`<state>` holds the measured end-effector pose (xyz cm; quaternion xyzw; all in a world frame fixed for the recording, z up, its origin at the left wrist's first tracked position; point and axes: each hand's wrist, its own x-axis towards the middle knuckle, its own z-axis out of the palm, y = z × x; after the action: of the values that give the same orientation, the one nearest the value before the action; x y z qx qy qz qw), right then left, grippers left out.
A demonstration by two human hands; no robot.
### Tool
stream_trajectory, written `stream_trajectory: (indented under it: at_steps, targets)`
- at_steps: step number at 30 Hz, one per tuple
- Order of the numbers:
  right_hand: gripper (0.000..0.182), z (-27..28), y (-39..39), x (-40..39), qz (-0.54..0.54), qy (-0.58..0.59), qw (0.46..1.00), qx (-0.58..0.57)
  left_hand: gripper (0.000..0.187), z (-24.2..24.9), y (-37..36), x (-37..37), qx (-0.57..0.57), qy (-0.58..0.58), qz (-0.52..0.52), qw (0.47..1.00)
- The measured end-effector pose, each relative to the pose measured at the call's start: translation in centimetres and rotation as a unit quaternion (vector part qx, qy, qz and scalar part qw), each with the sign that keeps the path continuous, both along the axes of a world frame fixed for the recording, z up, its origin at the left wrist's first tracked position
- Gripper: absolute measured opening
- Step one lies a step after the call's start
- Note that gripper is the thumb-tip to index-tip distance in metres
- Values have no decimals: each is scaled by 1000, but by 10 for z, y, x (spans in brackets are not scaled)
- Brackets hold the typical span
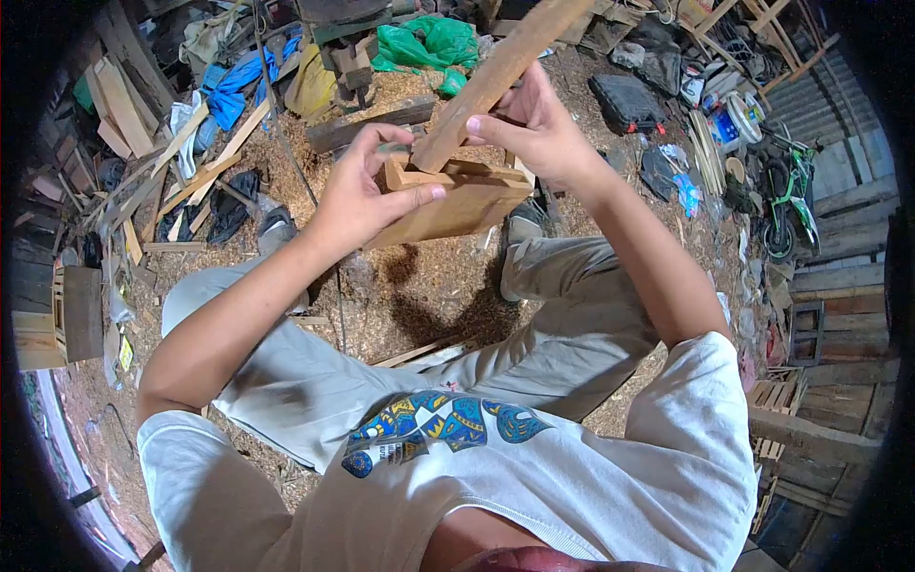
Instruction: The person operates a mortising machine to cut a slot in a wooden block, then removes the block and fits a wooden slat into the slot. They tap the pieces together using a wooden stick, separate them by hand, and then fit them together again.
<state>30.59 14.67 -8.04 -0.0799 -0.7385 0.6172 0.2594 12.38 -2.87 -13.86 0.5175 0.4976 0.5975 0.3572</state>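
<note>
Both hands are busy above the person's knees. Left hand (357, 195) grips a small wooden box frame (457, 200) from its side, with the thumb laid along the front board and the fingers curled behind the near corner. Right hand (534, 129) is closed around a long wooden stick (496, 71), whose lower end sits inside the open top of the frame, close to the left fingers. The frame is held in the air over the sawdust-covered floor (419, 286); no desk supports it.

I think the main risk is for the left fingers: if the stick end slips off the inner edge, it could land on the knuckles beside it. With only one hand holding it, the frame could also twist or drop. Its joints may open under a hard push, though I cannot tell how the boards are fastened. Loose wood scraps (191, 162) lie around the feet, and a green plastic bag (424, 43) lies farther away.
</note>
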Motion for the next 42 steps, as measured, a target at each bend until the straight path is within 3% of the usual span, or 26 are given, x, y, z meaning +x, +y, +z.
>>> stream_trajectory:
  at_steps: [7,9,16,18,19,20,26,28,30,31,32,34,36,38,42]
  targets:
    - [74,8,-5,0,-12,35,999,13,60,29,-9,-1,-22,-22,19,999]
    - [61,8,-5,-1,8,45,999,18,61,29,-10,-3,-17,2,31,999]
    - [69,3,-12,-4,64,60,995,40,59,38,-15,-3,-8,81,80,993]
    - [68,6,-18,-7,14,34,997,65,59,43,-15,-6,-16,68,79,994]
    - [57,4,-18,-10,23,56,995,75,59,45,-15,-7,-24,57,76,995]
    - [57,4,-17,-11,24,54,995,78,59,46,-15,-8,-21,55,78,995]
    - [56,11,-14,-8,43,85,989,114,58,49,-14,-12,76,139,115,981]
    - [56,17,-19,-2,23,72,985,153,58,53,-17,-17,67,224,122,965]
    - [50,23,-21,2,12,26,973,231,57,60,-22,-16,72,227,130,962]
    - [44,11,-24,-4,47,132,983,118,56,63,-25,-17,53,235,107,965]
    - [44,10,-22,-3,49,131,983,118,56,64,-27,-17,34,242,84,966]
    - [40,6,-18,-2,81,114,971,196,56,51,-25,-19,76,246,103,961]
    - [35,-1,-20,-3,79,133,974,164,57,44,-29,-22,111,250,120,954]
    - [28,12,-18,0,94,46,924,369,58,43,-37,-24,41,304,82,948]
    - [34,-6,-24,-3,111,26,932,345,58,19,-40,-28,65,342,82,934]
